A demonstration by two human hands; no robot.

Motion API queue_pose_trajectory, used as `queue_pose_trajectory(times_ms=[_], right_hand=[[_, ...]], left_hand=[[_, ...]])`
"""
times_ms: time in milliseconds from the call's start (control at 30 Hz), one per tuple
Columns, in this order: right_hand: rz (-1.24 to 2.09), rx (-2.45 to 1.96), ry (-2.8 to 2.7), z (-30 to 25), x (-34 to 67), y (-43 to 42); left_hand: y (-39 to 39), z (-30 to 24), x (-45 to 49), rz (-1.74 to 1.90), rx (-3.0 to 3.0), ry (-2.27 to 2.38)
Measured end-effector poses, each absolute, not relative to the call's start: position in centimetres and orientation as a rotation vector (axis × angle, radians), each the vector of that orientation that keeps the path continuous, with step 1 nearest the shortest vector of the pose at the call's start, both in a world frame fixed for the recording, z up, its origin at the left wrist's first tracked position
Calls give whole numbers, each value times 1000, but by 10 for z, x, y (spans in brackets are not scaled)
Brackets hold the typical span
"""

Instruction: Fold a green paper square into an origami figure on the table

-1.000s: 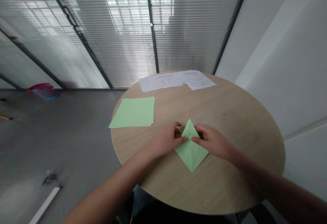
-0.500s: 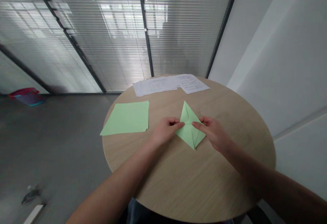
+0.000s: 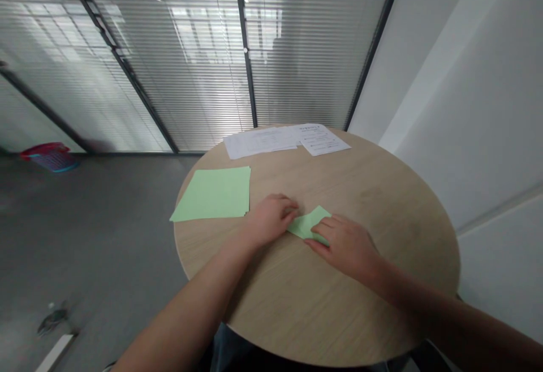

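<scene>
A folded piece of green paper [image 3: 302,226] lies on the round wooden table [image 3: 297,310], partly covered by both hands. My left hand [image 3: 275,217] pinches its left corner, fingers curled together. Over the right part of the paper, my right hand [image 3: 341,245] is closed, with the thumb along the near edge and the fingers on top. The paper's right end is hidden under that hand. A stack of green paper sheets [image 3: 214,194] rests to the left of my left hand, apart from it.
White printed sheets [image 3: 261,143] lie at the table's far edge. A red and blue plastic basket [image 3: 53,158] stands on the grey floor at the left. Glass panels with blinds [image 3: 203,78] rise behind the table, and a white wall [image 3: 479,106] is at the right.
The folded green paper has gone from a tall diamond to a shorter, wider shape. My right hand has moved down and over it, while my left hand has shifted slightly down and left.
</scene>
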State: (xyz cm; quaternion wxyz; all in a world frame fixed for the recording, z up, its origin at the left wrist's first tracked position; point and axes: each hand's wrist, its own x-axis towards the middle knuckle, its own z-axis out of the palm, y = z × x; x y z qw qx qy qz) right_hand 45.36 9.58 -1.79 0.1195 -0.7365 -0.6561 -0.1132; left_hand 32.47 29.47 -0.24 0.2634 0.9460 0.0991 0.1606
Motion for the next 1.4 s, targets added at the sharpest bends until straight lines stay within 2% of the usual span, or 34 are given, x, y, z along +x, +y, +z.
queue_pose_trajectory(times_ms=[100,267,400,500,733,967,1200,1400], right_hand=[[-216,-2102,-1929,-16,447,93],[39,-2024,-1811,-16,478,97],[-72,-2126,-1643,-22,519,107],[-47,-2173,-1759,-25,532,111],[-36,-2124,-1781,-26,518,111],[61,-2072,-1587,-36,519,112],[11,-2016,-1794,-32,512,111],[61,-2029,-1656,-29,506,116]], left_hand=[[281,-6,324,280,2760,20],[269,-8,325,251,2938,-14],[269,-6,327,231,2936,-1],[275,-4,328,213,2856,-75],[286,-6,329,236,2784,-242],[278,-5,320,243,2852,-176],[270,-2,316,186,2834,-59],[270,-2,317,152,2795,-59]])
